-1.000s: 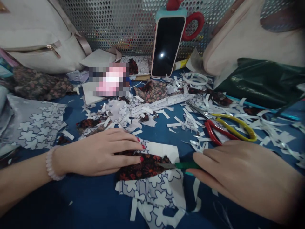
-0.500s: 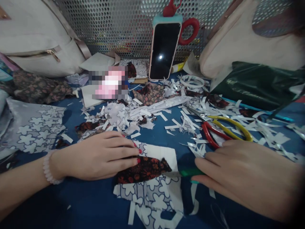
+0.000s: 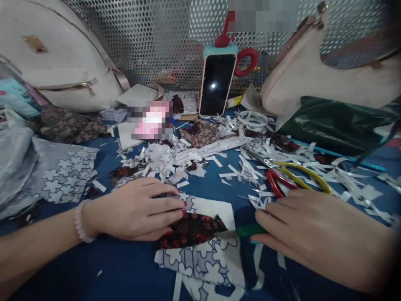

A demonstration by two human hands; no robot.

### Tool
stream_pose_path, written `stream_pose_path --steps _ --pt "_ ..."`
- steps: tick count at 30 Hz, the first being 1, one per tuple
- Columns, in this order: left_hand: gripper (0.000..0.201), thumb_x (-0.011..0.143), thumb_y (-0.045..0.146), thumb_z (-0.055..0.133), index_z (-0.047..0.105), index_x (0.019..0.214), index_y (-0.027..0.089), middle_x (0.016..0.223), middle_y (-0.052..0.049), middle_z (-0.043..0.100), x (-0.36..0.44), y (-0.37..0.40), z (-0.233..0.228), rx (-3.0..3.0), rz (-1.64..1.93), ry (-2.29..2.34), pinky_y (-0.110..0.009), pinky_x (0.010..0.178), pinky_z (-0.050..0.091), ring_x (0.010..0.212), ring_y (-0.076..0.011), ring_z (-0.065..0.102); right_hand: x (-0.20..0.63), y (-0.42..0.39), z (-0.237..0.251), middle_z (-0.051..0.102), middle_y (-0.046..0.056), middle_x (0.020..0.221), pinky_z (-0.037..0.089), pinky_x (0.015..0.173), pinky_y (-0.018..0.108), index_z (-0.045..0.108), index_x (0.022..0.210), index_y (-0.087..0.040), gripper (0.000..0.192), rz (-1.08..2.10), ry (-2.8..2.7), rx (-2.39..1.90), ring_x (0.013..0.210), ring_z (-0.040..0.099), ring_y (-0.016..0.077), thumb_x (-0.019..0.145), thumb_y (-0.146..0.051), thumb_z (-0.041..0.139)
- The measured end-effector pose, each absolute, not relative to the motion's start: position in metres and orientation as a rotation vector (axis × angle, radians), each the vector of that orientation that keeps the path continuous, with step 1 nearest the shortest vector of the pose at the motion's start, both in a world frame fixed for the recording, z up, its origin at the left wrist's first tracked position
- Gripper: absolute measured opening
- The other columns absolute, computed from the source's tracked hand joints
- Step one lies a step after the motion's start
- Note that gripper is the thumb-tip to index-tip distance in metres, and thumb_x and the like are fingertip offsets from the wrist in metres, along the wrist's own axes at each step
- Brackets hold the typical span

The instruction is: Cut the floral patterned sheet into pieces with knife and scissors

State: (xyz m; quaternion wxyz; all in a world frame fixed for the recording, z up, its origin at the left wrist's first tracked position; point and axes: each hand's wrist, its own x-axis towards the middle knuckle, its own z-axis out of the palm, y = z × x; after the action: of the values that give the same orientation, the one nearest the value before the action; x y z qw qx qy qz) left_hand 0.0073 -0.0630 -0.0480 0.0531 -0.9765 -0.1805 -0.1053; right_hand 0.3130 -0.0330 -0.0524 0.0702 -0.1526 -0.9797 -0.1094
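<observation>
My left hand (image 3: pixel 138 209) lies palm down with its fingers stretched over a dark red-flowered fabric piece (image 3: pixel 191 230), pressing near its left part. Under that piece is grey fabric with white flowers (image 3: pixel 213 271), along with a white backing (image 3: pixel 227 211). From the right, my right hand (image 3: pixel 307 234) is closed round a green-handled tool (image 3: pixel 249 230) that looks like a small knife. Its thin metal tip touches the right end of the dark piece. Just beyond the right knuckles lie scissors (image 3: pixel 282 167) with one red and one yellow handle.
White strips and fabric scraps (image 3: pixel 159 154) litter the blue table (image 3: pixel 119 271). Behind them a phone (image 3: pixel 217 85) stands upright before a perforated metal panel (image 3: pixel 150 46). A cream backpack (image 3: pixel 62 54) is at left; a cream bag (image 3: pixel 291 71) and dark green pouch (image 3: pixel 338 125) are at right.
The view has tilted up a little and turned left. Both hands keep nearly the same places on the fabric, and the tool's tip stays at the dark piece's right end.
</observation>
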Motion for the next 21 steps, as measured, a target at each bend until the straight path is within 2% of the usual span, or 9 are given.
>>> stream_pose_path --steps 6,14,21 --pt "0.024 0.089 0.029 0.048 0.064 0.099 0.014 0.100 -0.007 0.070 0.009 -0.064 -0.048 -2.953 -0.354 -0.527 -0.031 0.069 0.050 0.093 -0.0223 0.063 0.308 -0.033 -0.052 0.049 -0.002 0.048 0.022 0.050 0.031 0.042 0.065 -0.023 0.042 -0.415 -2.902 -0.441 0.042 0.045 0.0156 0.098 -0.030 0.017" --pt "0.024 0.090 0.029 0.047 0.063 0.101 0.014 0.102 -0.008 0.069 0.007 -0.062 -0.050 -2.940 -0.300 -0.475 -0.033 0.077 0.050 0.096 -0.0225 0.061 0.297 -0.044 -0.058 0.047 -0.003 0.047 0.018 0.049 0.031 0.040 0.065 -0.023 0.041 -0.425 -2.931 -0.415 0.039 0.044 0.0150 0.098 -0.028 0.017" --pt "0.026 0.093 0.021 0.039 0.064 0.096 0.014 0.096 -0.008 0.070 0.011 -0.066 -0.049 -2.834 -0.322 -0.457 -0.031 0.078 0.051 0.087 -0.0179 0.064 0.296 -0.051 -0.062 0.049 -0.002 0.048 0.017 0.048 0.029 0.044 0.066 -0.022 0.038 -0.387 -2.998 -0.496 0.040 0.045 0.0150 0.097 -0.033 0.024"
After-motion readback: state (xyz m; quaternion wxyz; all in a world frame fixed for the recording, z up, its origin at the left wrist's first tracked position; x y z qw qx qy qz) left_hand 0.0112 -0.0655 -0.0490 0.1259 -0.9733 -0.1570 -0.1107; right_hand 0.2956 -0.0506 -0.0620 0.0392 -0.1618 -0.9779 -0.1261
